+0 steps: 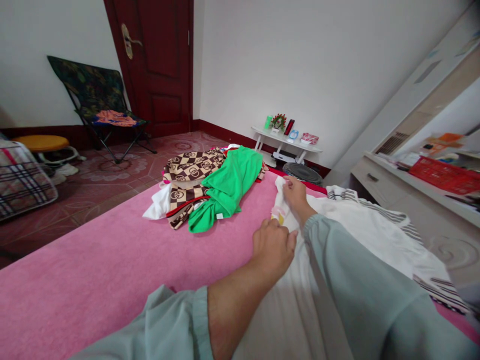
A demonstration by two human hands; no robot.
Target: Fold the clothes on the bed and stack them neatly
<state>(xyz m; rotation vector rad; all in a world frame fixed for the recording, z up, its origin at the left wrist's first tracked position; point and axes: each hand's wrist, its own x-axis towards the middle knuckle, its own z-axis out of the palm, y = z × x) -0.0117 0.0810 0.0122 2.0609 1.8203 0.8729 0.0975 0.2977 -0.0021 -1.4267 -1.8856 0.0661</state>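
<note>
A white garment [296, 295] with a small yellow and pink print lies lengthwise in front of me on the pink bedspread [150, 270]. My right hand [295, 195] pinches its far end near the edge. Closer to me, my left hand [273, 245] has its fingers curled over the left edge of the same cloth, beside the print; its fingertips are partly hidden. To the right spreads white clothing with dark striped trim [386, 215], partly covered by my right sleeve. Left of my hands is a heap with a green shirt [234, 185] on top of a brown-and-beige patterned garment [193, 167].
Beyond the bed stands a low white shelf [288, 140] with small items. A camouflage folding chair [97, 95] holds an orange cloth near the dark red door [161, 60]. At right, a cabinet [378, 182] carries a red basket [446, 175]. A yellow stool [41, 143] is at left.
</note>
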